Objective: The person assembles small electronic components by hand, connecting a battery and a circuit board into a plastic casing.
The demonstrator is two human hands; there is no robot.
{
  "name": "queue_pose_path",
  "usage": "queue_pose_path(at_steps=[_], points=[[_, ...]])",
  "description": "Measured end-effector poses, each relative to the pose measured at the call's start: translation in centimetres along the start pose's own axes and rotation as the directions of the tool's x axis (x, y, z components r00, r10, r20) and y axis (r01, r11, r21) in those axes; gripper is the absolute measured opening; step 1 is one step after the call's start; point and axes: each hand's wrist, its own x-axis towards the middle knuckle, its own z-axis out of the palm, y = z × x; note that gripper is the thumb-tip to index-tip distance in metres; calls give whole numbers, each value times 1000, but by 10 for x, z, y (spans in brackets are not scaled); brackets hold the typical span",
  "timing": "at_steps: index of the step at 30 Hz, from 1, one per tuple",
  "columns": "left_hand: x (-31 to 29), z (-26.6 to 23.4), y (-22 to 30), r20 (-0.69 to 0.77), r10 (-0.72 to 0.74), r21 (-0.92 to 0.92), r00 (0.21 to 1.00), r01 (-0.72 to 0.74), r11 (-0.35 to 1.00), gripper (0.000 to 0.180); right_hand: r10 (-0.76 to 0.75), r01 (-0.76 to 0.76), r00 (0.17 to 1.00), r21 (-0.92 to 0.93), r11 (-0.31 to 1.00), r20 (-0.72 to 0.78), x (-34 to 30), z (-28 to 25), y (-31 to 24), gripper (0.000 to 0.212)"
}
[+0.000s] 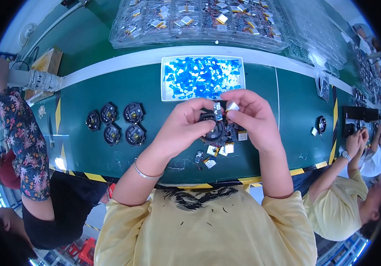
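**Both hands on one round black part**

While your left hand (pixel 186 126) grips the round black part (pixel 215 128) from its left side, fingers curled around the rim, your right hand (pixel 250 117) pinches a small white piece (pixel 232 106) just above that part. Below your hands lie several small silver and yellow cells (pixel 223 150) on the green table (pixel 288 133). Beyond your fingertips stands a white tray of blue scraps (pixel 201 77). Well left of your left hand, five finished black discs (pixel 116 123) sit together.
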Motion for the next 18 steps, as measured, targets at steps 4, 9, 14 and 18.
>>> queue_pose_path(at_steps=[4, 9, 14, 18], points=[[-2, 7, 7, 44, 62, 121, 997, -67, 990, 8, 48, -50, 998, 78, 996, 31, -2, 2, 2, 38], [-3, 7, 5, -69, 48, 66, 996, -44, 997, 12, 43, -41, 999, 313, 949, 2, -2, 2, 3, 44], [-5, 13, 4, -118, 74, 18, 990, -72, 997, 14, -23, 33, 997, 128, 991, -79, -6, 10, 6, 48], [-5, 16, 1, -211, -33, -187, 977, -7, 982, 11, -588, 422, 809, -680, 599, -16, -12, 18, 12, 39]])
